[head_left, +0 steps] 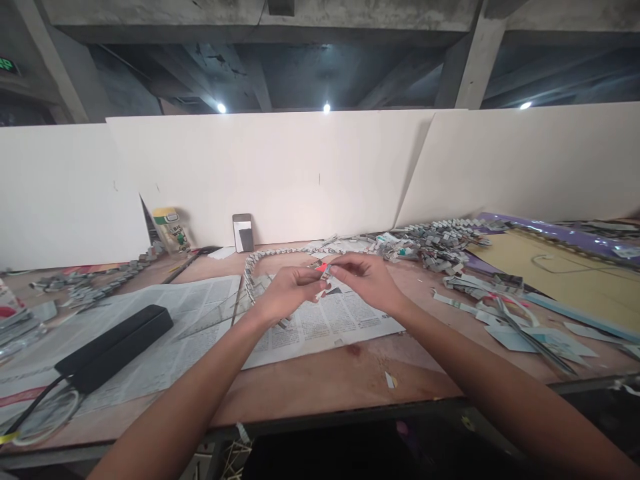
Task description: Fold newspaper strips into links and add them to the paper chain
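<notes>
My left hand [285, 292] and my right hand [369, 279] meet over the newspaper [330, 330] near the middle of the table. Between their pinched fingertips is a small folded paper strip [326, 272], grey-white with a bit of red by it. Fingers partly cover this piece, so its full shape is hidden. Behind my left hand curves a zigzag chain of folded paper [249, 273], which runs back and to the right. Some of the chain shows below my left wrist. Whether the pinched strip is joined to the chain I cannot tell.
Scissors [530, 340] lie on paper scraps at the right, before a heap of folded-paper chains [435, 243]. A clear ruler [215, 317] and long black case [115, 347] rest at left. A phone [243, 233] and bottle [170, 230] stand by the white board [280, 173].
</notes>
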A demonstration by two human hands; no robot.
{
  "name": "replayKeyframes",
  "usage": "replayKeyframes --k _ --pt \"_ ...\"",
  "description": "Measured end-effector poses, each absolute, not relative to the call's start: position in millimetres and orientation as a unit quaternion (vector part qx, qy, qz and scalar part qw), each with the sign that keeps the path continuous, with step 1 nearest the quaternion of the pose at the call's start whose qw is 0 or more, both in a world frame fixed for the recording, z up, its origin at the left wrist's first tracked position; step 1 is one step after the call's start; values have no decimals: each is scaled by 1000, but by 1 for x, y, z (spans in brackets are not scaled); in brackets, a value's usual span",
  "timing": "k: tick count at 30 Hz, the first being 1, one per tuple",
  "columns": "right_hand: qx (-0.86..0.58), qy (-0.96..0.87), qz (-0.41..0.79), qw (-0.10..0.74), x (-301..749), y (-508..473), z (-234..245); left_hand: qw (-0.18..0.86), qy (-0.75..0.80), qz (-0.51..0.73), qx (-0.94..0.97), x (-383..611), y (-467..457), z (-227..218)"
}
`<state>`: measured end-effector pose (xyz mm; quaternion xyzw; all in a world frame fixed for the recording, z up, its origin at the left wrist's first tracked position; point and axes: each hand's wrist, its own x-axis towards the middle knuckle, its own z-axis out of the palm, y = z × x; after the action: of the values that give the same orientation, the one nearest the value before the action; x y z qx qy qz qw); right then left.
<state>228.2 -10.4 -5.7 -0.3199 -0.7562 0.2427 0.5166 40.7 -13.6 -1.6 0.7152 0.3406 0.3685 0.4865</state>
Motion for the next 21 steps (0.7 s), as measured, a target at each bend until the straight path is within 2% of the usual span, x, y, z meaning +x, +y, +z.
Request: replayKeyframes --k 5,9,14,18,21 --pt "-347 -699 272 563 232 -10 1 423 370 411 718 41 -15 2" --pt "-338 -702 309 546 236 -11 6 359 378 482 704 39 -16 6" --pt "-308 -702 342 543 242 -9 7 260 382 488 740 36 -19 8" --pt "-303 -701 331 554 242 -9 7 240 380 482 752 36 -21 9" --pt "-299 -700 315 567 240 -11 6 261 380 493 738 37 -22 10"
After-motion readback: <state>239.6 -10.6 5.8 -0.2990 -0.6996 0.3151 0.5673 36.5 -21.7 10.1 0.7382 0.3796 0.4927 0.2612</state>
